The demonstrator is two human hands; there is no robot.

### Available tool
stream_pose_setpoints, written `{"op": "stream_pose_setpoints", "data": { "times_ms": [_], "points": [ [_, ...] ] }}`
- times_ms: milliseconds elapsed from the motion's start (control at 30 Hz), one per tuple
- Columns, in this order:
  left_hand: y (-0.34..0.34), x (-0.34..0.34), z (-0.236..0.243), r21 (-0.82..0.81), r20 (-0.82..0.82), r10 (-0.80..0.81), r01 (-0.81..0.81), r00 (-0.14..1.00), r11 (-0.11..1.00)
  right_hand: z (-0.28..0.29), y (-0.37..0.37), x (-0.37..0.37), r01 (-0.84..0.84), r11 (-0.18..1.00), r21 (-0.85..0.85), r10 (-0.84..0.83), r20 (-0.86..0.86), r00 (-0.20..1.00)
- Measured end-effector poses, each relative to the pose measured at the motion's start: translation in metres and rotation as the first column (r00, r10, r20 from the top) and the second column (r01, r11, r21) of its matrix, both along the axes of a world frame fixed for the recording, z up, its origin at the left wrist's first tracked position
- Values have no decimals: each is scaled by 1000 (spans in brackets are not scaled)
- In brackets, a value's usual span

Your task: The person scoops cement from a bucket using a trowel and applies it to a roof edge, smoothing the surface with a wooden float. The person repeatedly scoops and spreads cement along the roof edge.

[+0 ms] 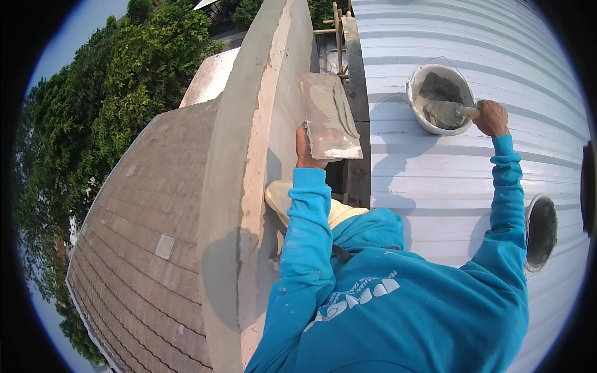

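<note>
My left grip (304, 149) grasping board (318, 129) at its near end, grey mortar (328, 98) on top; board beside plastered wall (256, 143). My right grip (493, 118) closed around trowel (446, 114) handle, blade inside mortar bucket (430, 127). Bucket on ribbed metal roof (438, 208), right of board. Second container (541, 233) near my right sleeve.

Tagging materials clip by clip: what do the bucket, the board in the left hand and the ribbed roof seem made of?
Bucket: probably plastic, whitish and dull, going by its thick pale rim. Board: possibly wood or plastic, reddish-brown; grey paste hides much of its face, so I cannot tell. Ribbed roof: likely coated sheet metal, pale and glossy, from its long parallel ribs and sheen.
</note>
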State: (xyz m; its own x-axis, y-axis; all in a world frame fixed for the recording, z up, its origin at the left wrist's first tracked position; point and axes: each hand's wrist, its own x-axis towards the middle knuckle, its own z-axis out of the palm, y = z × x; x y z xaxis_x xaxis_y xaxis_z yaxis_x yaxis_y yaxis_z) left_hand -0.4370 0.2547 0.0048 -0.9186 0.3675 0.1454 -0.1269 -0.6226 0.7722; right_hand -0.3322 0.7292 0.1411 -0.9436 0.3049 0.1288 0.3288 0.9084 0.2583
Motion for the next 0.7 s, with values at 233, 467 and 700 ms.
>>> {"op": "stream_pose_setpoints", "data": {
  "times_ms": [233, 467, 700],
  "points": [
    [57, 3, 10, 273, 390, -127, 18, 912, 962, 44, 2, 66, 61, 984, -167, -102, -245, 964],
    [153, -8, 63, 194, 435, -305, 242, 847, 951, -63, -17, 97, -106, 510, -854, -471, -380, 796],
    [210, -12, 82, 56, 465, -414, 440, 783, 896, -70, -75, 96, -222, 529, -819, -391, -468, 793]
  ]
}}
